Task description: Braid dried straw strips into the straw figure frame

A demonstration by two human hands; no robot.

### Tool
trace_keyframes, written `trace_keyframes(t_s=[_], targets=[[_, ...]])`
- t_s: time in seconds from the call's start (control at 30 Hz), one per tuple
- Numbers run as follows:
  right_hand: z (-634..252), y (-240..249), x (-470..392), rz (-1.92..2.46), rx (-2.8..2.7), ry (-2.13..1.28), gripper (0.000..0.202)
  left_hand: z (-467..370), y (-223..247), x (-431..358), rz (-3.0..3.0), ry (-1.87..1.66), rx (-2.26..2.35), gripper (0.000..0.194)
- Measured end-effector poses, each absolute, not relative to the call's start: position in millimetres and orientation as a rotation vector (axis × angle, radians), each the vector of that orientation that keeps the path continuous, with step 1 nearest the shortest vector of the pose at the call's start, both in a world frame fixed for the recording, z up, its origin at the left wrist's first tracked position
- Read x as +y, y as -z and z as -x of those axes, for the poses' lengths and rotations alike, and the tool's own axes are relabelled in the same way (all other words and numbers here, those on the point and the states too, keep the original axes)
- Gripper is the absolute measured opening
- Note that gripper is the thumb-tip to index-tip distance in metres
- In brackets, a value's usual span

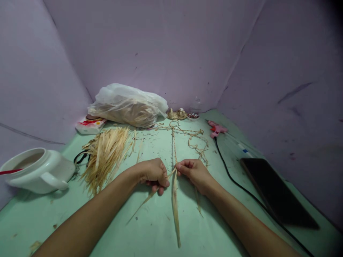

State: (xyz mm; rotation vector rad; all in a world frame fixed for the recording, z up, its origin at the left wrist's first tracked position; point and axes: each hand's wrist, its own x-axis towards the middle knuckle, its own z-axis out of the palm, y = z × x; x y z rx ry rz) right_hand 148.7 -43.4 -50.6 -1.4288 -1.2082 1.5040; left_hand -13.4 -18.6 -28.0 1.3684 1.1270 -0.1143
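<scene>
A thin braided cord (174,144) runs down the middle of the green table, with loose flat fibre strips (175,210) at its near end. My left hand (156,175) is closed on one pale strip, whose tail (143,204) sticks out toward the lower left. Beside it on the right, my right hand (194,173) pinches the braid's near end between thumb and fingers. Another strip hangs below my right hand. The far end of the cord meets a small ring (174,124) and more knotted cords (198,142).
Left are a bundle of dry strips (107,153), a white pot (40,171) and a tissue pack (91,125). Behind lie a plastic bag (131,105), a woven piece (177,114) and a bead dish (193,116). Right are a pink glue gun (217,129), its black cable and a dark tablet (276,192).
</scene>
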Motion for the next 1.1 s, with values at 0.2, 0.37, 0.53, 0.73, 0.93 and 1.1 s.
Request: trace_keyframes(t_s=[0.2, 0.37, 0.53, 0.73, 0.93, 1.1], targets=[[-148.5, 50.9, -43.8, 1.445, -1.220, -1.508, 0.021, 11.7, 30.4, -21.6, -1.380, 0.124, 1.140, 0.013], [-149.4, 53.4, -42.6, 1.430, -1.213, -1.493, 0.023, 15.4, 28.4, -20.6, -1.393, 0.081, 1.106, 0.014], [-150.1, 54.4, -42.1, 1.409, -1.209, -1.510, 0.023, 14.3, 18.9, -21.2, -1.460, -0.102, 1.072, 0.021], [-149.1, 52.7, -43.0, 1.398, -1.186, -1.501, 0.022, 4.4, 20.8, -22.4, -1.333, -0.209, 1.235, 0.011], [-147.7, 55.2, -43.6, 1.368, -1.141, -1.495, 0.019, -13.7, 23.3, -42.8, -1.729, -0.245, 1.461, 0.013], [-147.1, 56.9, -44.3, 1.376, -1.029, -1.529, 0.018, -34.6, 28.6, -67.8, -2.121, -0.396, 1.652, 0.010]])
